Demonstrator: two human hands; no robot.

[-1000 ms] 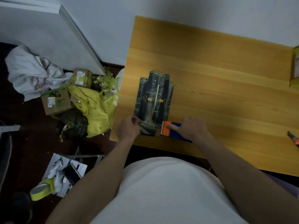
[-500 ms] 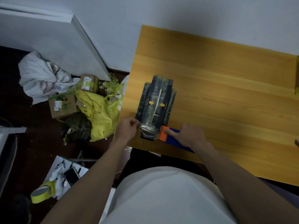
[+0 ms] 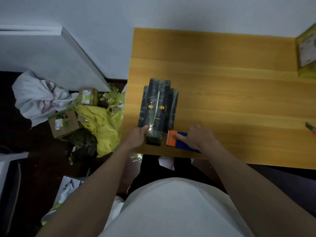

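The wooden table [image 3: 230,82] stood against the wall, and near its left edge lay the dark bundle [image 3: 157,103] of long boxes, sealed in clear film. It looked stiff and fairly light, though the film seemed slick, so I'd have taken it by the box sides, not the loose wrap. The left hand [image 3: 136,137] pinched the crinkled film at the near end, thumb on top. The right hand [image 3: 200,135] was closed over an orange-and-blue tool [image 3: 172,140] just beside the bundle, one finger stretched along it.

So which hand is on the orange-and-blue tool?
The right hand: it holds the orange-and-blue tool, one finger stretched along it. The left hand instead pinches the near end of the dark wrapped package.
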